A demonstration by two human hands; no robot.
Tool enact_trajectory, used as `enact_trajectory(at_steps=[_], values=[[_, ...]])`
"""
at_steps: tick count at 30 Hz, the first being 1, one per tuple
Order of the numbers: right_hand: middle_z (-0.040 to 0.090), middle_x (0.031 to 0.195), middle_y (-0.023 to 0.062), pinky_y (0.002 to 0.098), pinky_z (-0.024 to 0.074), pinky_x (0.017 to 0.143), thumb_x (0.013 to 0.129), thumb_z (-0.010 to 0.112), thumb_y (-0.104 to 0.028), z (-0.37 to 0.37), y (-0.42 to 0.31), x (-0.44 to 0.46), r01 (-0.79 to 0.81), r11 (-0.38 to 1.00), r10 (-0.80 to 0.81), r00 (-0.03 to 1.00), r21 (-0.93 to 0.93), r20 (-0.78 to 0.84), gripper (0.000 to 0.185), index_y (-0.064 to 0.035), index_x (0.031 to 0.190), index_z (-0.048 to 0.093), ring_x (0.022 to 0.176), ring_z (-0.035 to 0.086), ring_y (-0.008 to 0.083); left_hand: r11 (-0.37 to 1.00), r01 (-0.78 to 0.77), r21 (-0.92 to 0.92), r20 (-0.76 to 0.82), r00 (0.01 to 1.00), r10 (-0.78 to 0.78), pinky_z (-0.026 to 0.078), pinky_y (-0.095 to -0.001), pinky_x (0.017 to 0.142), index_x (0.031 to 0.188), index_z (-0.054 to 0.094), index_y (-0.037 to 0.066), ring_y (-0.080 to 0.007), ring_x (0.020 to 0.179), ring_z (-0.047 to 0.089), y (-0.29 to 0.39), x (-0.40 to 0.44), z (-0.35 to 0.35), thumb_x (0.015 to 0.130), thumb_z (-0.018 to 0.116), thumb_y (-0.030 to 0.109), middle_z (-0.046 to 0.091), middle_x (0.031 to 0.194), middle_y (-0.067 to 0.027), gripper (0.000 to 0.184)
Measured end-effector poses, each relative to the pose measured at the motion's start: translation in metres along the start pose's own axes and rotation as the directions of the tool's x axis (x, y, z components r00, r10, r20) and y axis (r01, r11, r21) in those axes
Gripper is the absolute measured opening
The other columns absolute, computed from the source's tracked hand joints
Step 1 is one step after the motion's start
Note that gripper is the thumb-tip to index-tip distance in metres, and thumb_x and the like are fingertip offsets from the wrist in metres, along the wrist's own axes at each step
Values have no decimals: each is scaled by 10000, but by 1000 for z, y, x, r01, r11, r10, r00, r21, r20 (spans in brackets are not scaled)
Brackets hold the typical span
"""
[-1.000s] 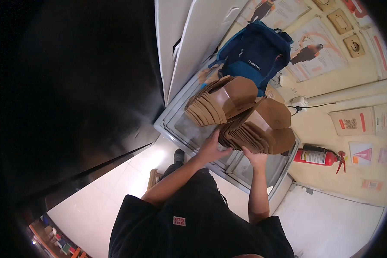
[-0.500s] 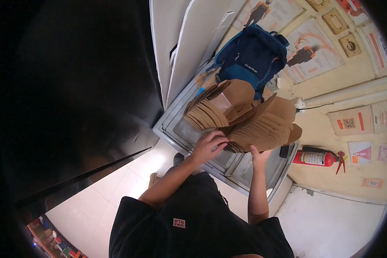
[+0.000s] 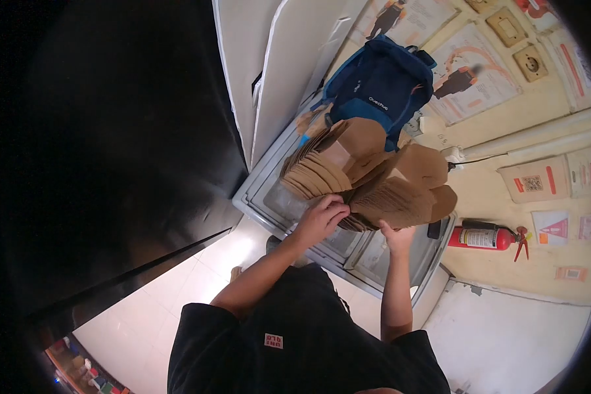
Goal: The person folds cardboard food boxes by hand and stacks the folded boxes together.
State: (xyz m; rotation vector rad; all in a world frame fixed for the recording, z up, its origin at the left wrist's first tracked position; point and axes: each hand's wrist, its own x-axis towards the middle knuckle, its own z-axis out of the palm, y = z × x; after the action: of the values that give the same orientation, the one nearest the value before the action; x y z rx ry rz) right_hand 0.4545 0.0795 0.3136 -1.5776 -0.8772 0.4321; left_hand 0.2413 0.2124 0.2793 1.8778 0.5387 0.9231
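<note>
A nested stack of brown cardboard food boxes [image 3: 400,197] leans over the grey lid of a chest-like unit, its flaps fanned toward the wall. My right hand [image 3: 398,238] grips its near edge, thumb on top and the other fingers hidden underneath. At the stack's left corner, my left hand [image 3: 322,220] has its fingers bent and pressed together against the cardboard edges. Whether a single sheet is pinched there I cannot tell. Just beyond my left hand lies a second stack of the same brown boxes [image 3: 315,174], touched by neither hand.
Behind the stacks a blue backpack [image 3: 374,85] rests against the wall. The grey lid [image 3: 269,197] has a raised rim. White panels [image 3: 295,72] stand at its left, beside a large black surface [image 3: 131,131]. A red fire extinguisher [image 3: 482,238] is at the right.
The flaps of the held stack have tipped slightly down and toward me, and its layers sit closer together. My left fingers have shifted a little up along its edge.
</note>
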Motion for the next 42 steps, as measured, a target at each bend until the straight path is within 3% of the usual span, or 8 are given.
enact_trajectory(at_steps=[9, 15, 21, 24, 27, 30, 33, 42], values=[[609, 1284, 144, 396, 482, 1024, 685, 931, -216, -10, 19, 2, -76, 997, 75, 995, 10, 68, 845, 32, 1367, 496, 1189, 600, 271, 988, 74, -139, 31, 997, -70, 510, -415, 943, 1086, 653, 7, -339, 1084, 630, 2, -10, 4, 960, 666, 77, 542, 1214, -153, 144], [689, 1255, 142, 385, 527, 988, 712, 896, -156, -11, 1, 3, -101, 938, 208, 930, -333, 304, 677, 38, 1290, 602, 1138, 659, 226, 986, 34, -162, 27, 999, -30, 506, -410, 939, 1057, 653, -1, -344, 1083, 622, -1, -9, 2, 963, 642, 34, 532, 1200, -163, 101], [680, 1262, 118, 387, 524, 1017, 698, 896, -108, -15, -17, 2, -225, 931, 334, 844, -289, 419, 682, 36, 1294, 597, 1145, 652, 235, 968, -80, -236, -27, 997, 75, 392, -448, 1130, 1406, 432, 9, -376, 1357, 470, -8, -12, 13, 900, 782, 169, 437, 1436, -234, 636], [718, 1237, 144, 354, 551, 966, 697, 908, -115, -21, -20, 5, -89, 984, 154, 863, -156, 481, 685, 57, 1293, 618, 1085, 689, 208, 951, 77, -300, 111, 993, -46, 280, -472, 1213, 1570, 180, -5, -398, 1480, 320, 3, -2, 15, 835, 862, 307, 309, 1568, -283, 1050], [722, 1199, 139, 365, 559, 941, 674, 940, -140, -22, -10, -1, -236, 964, 178, 913, 121, 368, 688, 61, 1255, 631, 1072, 690, 214, 985, 60, -163, 148, 988, -36, 249, -481, 1227, 1617, 77, -1, -412, 1510, 264, 12, 12, 22, 810, 875, 396, 236, 1616, -295, 1202], [726, 1150, 122, 381, 559, 930, 668, 950, -139, -23, 14, -5, -296, 949, 247, 912, 108, 329, 651, 59, 1207, 644, 1072, 687, 226, 924, 33, -381, 115, 993, 12, 231, -474, 1235, 1620, 103, -11, -401, 1523, 248, 37, 41, 17, 793, 871, 445, 237, 1631, -276, 1218], [714, 1152, 116, 384, 553, 942, 686, 949, -143, -26, 15, -1, -178, 984, 172, 917, -17, 359, 647, 43, 1218, 632, 1055, 686, 230, 975, 53, -216, 188, 982, -12, 222, -456, 1240, 1608, 166, -37, -381, 1525, 258, 18, 41, 25, 851, 819, 424, 273, 1631, -245, 1100], [630, 1314, 124, 375, 512, 1012, 691, 952, -214, 4, 0, -10, -260, 958, 286, 883, -122, 371, 791, 14, 1333, 551, 1180, 618, 228, 878, 147, -456, 116, 988, -105, 164, -402, 1256, 1614, 210, -3, -341, 1547, 244, -46, -17, 49, 1034, 563, 150, 290, 1644, -222, 696]])
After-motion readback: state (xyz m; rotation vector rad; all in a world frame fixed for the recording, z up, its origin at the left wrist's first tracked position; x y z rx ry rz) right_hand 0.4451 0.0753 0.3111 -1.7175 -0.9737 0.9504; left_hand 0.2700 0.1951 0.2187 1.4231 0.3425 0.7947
